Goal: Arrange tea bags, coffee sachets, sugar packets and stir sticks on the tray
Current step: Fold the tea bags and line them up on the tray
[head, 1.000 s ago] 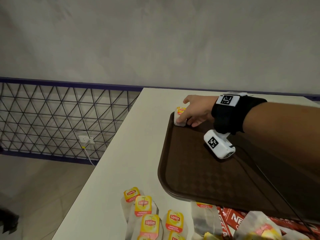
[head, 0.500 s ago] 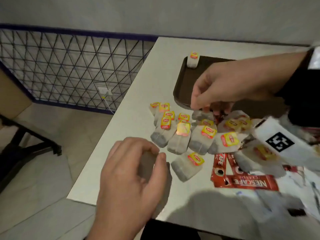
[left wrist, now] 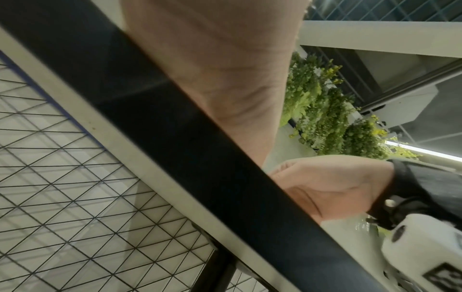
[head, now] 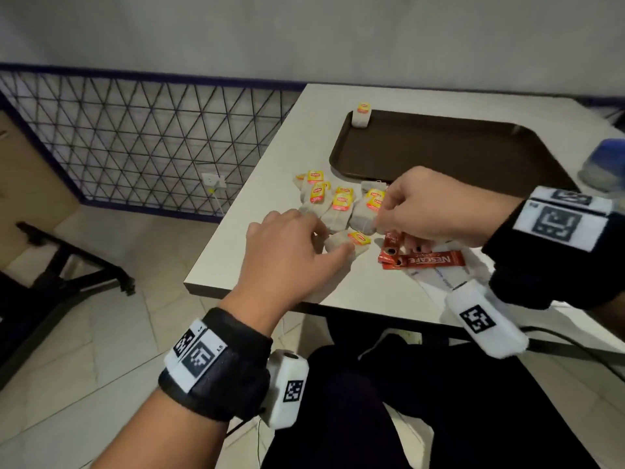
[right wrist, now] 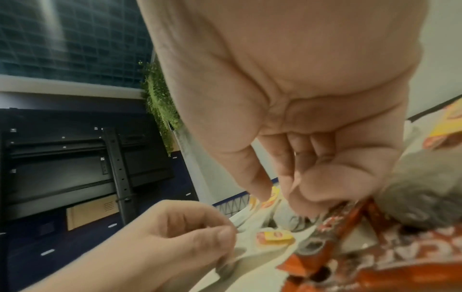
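blurred blue object (head: 605, 167) at the head view's right edge

Left hand (head: 287, 252): extended forward, palm down, back of the hand toward the head camera. Fingers are bent, with thumb and forefinger closed in a pinch on a tea bag (head: 350, 243) lying on the worktop (head: 243, 265). Right hand (head: 439, 208): extended from the right, palm down, fingers curled downward, fingertips pinching a tea bag in the pile (head: 367, 211). Both wrists carry black straps with white marker blocks. The hands are near each other, not touching.
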The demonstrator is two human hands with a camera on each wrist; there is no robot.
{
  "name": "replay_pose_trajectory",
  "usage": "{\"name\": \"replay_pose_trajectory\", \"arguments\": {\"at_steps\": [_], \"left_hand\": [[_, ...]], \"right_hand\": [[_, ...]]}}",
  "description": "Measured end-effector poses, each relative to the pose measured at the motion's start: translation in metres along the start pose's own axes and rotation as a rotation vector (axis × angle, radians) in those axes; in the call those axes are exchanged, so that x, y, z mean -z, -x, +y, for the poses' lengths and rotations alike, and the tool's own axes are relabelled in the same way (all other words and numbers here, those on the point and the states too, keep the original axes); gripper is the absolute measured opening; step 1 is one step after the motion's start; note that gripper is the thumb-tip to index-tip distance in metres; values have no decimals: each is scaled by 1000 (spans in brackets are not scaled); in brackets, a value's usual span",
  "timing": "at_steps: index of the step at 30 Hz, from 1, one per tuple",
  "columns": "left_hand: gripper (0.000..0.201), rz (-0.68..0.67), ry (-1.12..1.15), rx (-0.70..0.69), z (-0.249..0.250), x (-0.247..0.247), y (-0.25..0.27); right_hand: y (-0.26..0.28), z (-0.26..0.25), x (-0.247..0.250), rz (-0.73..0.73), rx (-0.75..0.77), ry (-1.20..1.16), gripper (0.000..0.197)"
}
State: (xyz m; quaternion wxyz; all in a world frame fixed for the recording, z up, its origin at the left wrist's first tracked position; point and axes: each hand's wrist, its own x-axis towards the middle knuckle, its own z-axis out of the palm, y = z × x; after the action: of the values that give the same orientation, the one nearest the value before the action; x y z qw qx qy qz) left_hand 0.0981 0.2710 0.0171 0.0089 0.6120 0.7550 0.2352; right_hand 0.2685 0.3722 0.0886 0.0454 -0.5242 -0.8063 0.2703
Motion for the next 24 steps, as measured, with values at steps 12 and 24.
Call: {"name": "replay_pose_trajectory", "arguments": {"at_steps": [12,24], "left_hand": [[19,48,863,172,0,3,12],[16,1,1404,331,-7,11,0]], "right_hand": [[-29,-11,4,51,-8,264,20],[-10,-3,28,-71,174,-189,16]]}}
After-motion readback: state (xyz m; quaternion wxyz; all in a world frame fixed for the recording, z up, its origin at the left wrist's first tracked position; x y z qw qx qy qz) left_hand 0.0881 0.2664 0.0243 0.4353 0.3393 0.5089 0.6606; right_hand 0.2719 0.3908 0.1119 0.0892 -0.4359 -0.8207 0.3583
